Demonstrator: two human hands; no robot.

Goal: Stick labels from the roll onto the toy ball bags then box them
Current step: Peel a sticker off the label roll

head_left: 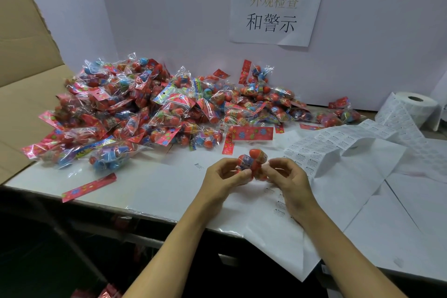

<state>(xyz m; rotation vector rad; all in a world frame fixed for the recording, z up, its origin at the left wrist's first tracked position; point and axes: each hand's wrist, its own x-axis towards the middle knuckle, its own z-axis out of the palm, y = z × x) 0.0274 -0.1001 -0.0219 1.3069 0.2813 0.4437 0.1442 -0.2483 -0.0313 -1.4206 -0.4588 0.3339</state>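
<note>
A clear toy ball bag (252, 160) with orange-red balls is held above the white table (150, 189) near its front edge. My left hand (223, 178) grips its left side, thumb and fingers curled round it. My right hand (287, 175) pinches its right side. The label roll (419, 109) stands at the far right, and its unrolled strip of labels (336, 143) runs toward the hands. A big pile of toy ball bags (150, 106) covers the back left of the table. The cardboard box (26, 84) stands open at the left.
A loose red header card (88, 187) lies near the table's front left edge, and others (251, 133) lie beside the pile. Spent white backing paper (362, 201) spreads over the right side and hangs off the front. A paper sign (275, 7) hangs on the back wall.
</note>
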